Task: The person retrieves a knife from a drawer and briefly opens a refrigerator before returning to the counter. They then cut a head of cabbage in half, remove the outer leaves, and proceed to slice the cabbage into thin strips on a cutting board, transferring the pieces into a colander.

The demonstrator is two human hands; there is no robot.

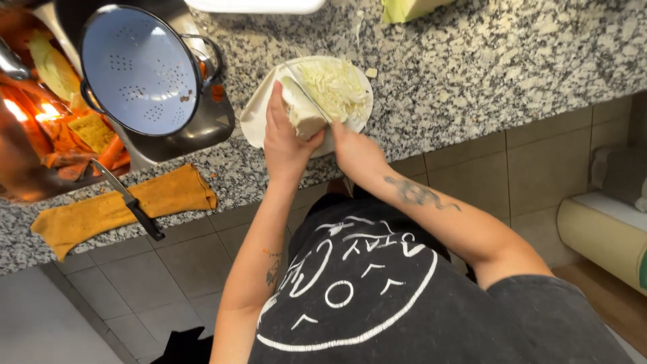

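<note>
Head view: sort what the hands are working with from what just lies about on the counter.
In use:
left hand steadying the pale green cabbage wedge
right hand holding the knife
shredded cabbage pile
round white plate

Lying about:
light blue perforated colander
black-handled knife
mustard-yellow cloth
speckled granite counter

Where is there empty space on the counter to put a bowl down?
The granite counter is bare to the right of the white plate, out to its front edge. It is crowded left of the plate: colander, yellow cloth and black-handled knife.
</note>
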